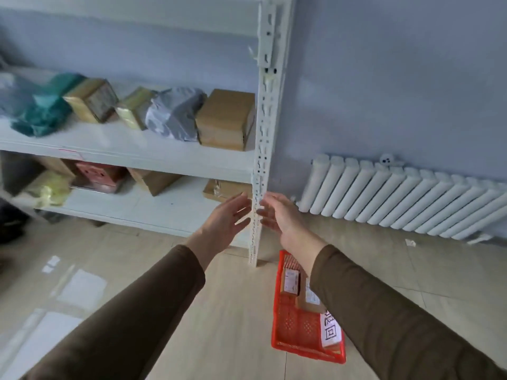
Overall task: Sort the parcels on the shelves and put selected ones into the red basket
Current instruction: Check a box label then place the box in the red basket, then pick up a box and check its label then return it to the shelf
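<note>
My left hand (pixel 227 219) and my right hand (pixel 277 215) are stretched out empty, fingers spread, on either side of the shelf's white upright post (pixel 264 133). Just beyond my left fingertips a flat brown parcel (pixel 226 189) lies on the lower shelf. The middle shelf carries a brown box (pixel 225 119), a grey bag parcel (pixel 174 112), two yellowish taped boxes (pixel 90 102) and a green bag (pixel 45 105). On the floor under my right forearm stands the red basket (pixel 299 322), holding a few labelled boxes partly hidden by my sleeve.
A white radiator (pixel 406 198) runs along the wall to the right. More parcels lie on the lower shelf: a brown box (pixel 153 179), a pink box (pixel 98 174) and a yellow bag (pixel 48 187). The floor is pale tile (pixel 219 311).
</note>
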